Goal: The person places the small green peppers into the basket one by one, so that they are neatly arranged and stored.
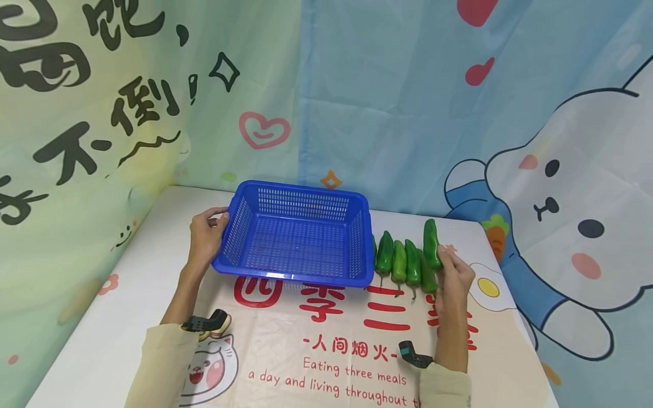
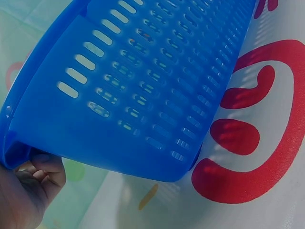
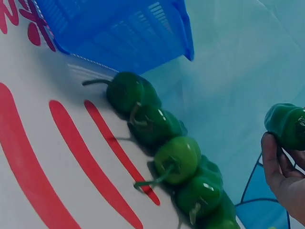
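A blue plastic basket (image 1: 298,277) with slotted walls stands on the table, its inside bare. My left hand (image 1: 208,235) grips the basket's left rim; in the left wrist view its curled fingers (image 2: 50,167) show under the rim corner. My right hand (image 1: 456,273) holds a green pepper (image 1: 431,243) above the table, at the right end of a row of green peppers (image 1: 399,262). In the right wrist view the held pepper (image 3: 286,125) sits in the fingers, partly cut off by the frame. The leftmost pepper in the row is partly hidden by the basket.
A printed cloth (image 1: 326,340) with red characters and English words covers the table. Behind it hangs a light blue and green curtain (image 1: 388,141) with a cartoon rabbit. A dark wrist camera (image 1: 415,355) is strapped near each sleeve.
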`<state>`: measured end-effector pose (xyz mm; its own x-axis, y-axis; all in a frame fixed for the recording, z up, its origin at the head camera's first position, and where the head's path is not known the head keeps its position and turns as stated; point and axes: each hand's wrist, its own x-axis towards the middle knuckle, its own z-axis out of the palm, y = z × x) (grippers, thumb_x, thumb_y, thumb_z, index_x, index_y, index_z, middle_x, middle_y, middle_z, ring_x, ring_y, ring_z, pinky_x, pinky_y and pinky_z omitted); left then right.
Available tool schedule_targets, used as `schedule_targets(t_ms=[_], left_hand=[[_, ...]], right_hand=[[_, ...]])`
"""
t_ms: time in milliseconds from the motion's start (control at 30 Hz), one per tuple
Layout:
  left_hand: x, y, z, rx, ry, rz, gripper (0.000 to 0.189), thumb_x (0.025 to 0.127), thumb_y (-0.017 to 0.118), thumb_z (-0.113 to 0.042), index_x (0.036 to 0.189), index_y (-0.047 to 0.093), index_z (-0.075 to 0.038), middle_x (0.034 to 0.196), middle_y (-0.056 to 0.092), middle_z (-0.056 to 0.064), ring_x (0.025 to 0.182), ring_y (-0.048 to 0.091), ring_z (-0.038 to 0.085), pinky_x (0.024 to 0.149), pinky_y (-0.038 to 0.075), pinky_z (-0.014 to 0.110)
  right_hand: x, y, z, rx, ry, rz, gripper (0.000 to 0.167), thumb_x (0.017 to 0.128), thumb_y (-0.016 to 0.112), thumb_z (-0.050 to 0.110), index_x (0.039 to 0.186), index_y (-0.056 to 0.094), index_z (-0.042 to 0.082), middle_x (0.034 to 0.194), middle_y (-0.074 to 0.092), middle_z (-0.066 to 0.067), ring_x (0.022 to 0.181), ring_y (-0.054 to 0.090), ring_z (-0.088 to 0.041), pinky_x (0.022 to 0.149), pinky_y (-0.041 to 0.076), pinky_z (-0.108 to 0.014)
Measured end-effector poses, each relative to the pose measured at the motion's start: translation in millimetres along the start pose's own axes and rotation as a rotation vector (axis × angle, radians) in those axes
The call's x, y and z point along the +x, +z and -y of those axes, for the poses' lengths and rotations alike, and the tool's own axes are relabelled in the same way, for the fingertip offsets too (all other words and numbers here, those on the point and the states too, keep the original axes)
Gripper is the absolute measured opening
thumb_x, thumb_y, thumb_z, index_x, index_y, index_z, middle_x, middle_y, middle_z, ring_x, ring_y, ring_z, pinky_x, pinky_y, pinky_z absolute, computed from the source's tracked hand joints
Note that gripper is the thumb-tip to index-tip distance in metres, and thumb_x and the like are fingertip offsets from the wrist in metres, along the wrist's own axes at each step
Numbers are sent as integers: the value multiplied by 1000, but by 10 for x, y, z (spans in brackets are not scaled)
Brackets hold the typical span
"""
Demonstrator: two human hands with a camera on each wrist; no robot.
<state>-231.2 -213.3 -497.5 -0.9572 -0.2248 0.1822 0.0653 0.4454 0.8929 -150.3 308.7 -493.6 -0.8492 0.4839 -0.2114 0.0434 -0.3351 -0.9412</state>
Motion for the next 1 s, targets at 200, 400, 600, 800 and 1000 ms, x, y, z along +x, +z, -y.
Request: schedule_targets(t_ms=[200, 400, 600, 800, 1000], left_hand=[[-5, -2, -6, -3, -9, 6, 35, 113, 59, -17, 137, 71, 5, 95, 73, 32, 63, 59, 4, 54, 47, 17], [-5, 4, -13, 1, -12, 3, 35, 113, 59, -17, 137, 71, 5, 96, 73, 32, 64, 59, 4, 55, 48, 16], [-10, 3, -19, -2, -8, 6, 35, 113, 59, -17, 137, 71, 5, 96, 73, 32, 63, 59, 3, 54, 48, 16], [-12, -2, -33, -7, -5, 4, 35, 113, 59, -18, 137, 71, 4, 94, 73, 31, 62, 58, 3, 54, 47, 17], [-16, -6, -33, -16, -15, 6, 35, 114, 59, -19, 138, 71, 4, 93, 72, 32, 61, 58, 2, 53, 47, 17]], right_hand=[[-56, 142, -39, -27, 17, -12, 62, 104, 76, 37, 153, 61, 3, 147, 61, 0, 135, 57, -11, 109, 50, -15], [-109, 255, -47, -30, 44, 15, 62, 103, 76, 39, 154, 61, 5, 138, 63, 7, 131, 58, -9, 119, 45, -21], [-170, 369, -75, -18, 25, 26, 56, 105, 74, 36, 150, 64, 4, 134, 67, 4, 127, 61, -11, 114, 48, -17], [-220, 456, -119, 23, -44, 47, 51, 106, 74, 31, 146, 66, 0, 127, 72, 3, 121, 68, -10, 106, 53, -16], [-242, 543, -134, 53, -71, 74, 54, 107, 72, 29, 149, 62, -4, 128, 70, 1, 120, 69, -11, 105, 54, -16]])
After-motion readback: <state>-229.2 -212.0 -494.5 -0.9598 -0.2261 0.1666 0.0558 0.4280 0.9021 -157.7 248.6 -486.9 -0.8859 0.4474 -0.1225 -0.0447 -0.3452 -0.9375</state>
